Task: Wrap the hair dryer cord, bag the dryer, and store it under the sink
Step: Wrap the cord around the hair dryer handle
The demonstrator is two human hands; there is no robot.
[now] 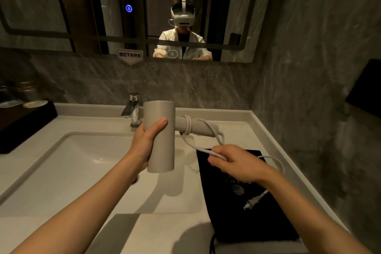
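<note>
A beige hair dryer (pixel 160 109) is held above the white counter, barrel upright, handle pointing right. My left hand (pixel 147 140) grips the barrel. A couple of turns of the white cord (pixel 206 123) circle the handle near the barrel, and a loose loop hangs off the handle's end. My right hand (pixel 233 163) pinches the cord just right of the dryer. From there the cord trails over a flat black bag (pixel 253 220) on the counter, and its plug (pixel 250 203) dangles above the bag.
A white sink basin (pixel 68 163) lies to the left, with a chrome faucet (pixel 133 109) behind the dryer. A dark tray with glasses (pixel 22 113) stands at the far left. The mirror (pixel 144 6) shows a person in a headset. Stone wall closes the right side.
</note>
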